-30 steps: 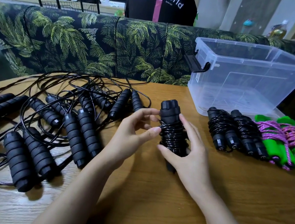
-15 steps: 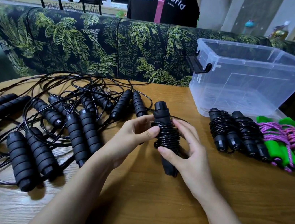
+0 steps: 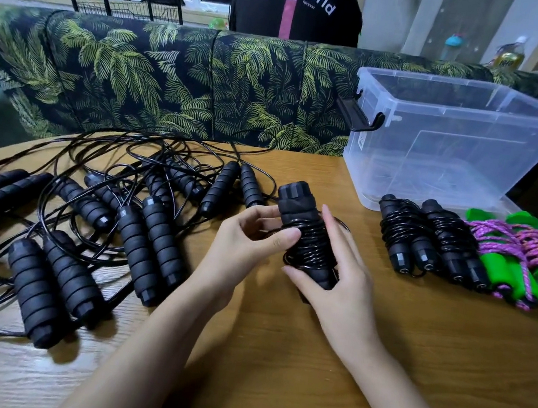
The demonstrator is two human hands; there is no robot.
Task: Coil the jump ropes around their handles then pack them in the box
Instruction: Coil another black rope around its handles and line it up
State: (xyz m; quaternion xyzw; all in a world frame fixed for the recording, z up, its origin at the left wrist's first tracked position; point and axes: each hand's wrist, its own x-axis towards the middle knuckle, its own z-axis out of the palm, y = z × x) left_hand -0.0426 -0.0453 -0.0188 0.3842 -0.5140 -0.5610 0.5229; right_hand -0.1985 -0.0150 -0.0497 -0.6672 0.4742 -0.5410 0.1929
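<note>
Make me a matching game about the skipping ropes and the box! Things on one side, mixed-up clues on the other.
1 plastic box
2 green-handled ropes
3 loose black ropes
4 wound black rope

A held between left hand and right hand
B tangled, on the left
C see-through, at the back right
D wrapped in pink cord, far right

Pairs: 1-C, 2-D, 3-B, 4-A
</note>
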